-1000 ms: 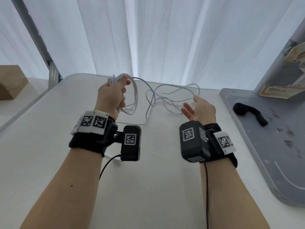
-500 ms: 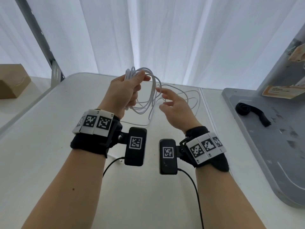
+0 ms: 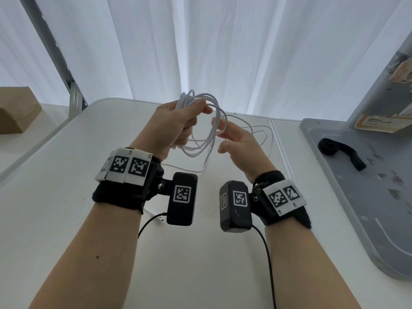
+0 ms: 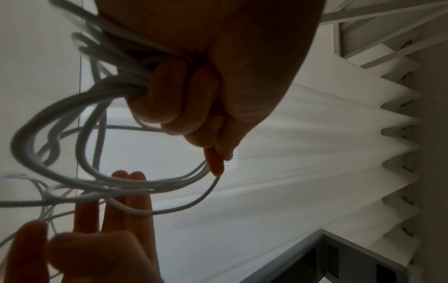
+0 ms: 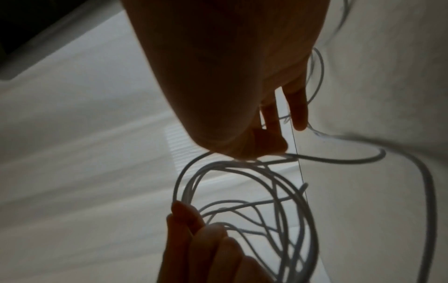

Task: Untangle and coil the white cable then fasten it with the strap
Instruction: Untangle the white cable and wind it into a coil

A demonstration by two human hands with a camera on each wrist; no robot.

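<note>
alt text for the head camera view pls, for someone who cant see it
A person's left hand grips a bundle of white cable loops above a white table, while the right hand touches the loops with straight fingers. More cable trails loose on the table behind. A black strap lies on a grey tray to the right.

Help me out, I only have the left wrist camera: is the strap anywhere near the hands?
Observer: No. The black strap lies on the grey tray off to the right, with neither hand touching it.
Operator: Is the whole cable lifted off the table?
Observer: No. The left hand holds the coiled part of the white cable up, but loose loops lie on the white table beyond the right hand.
</note>
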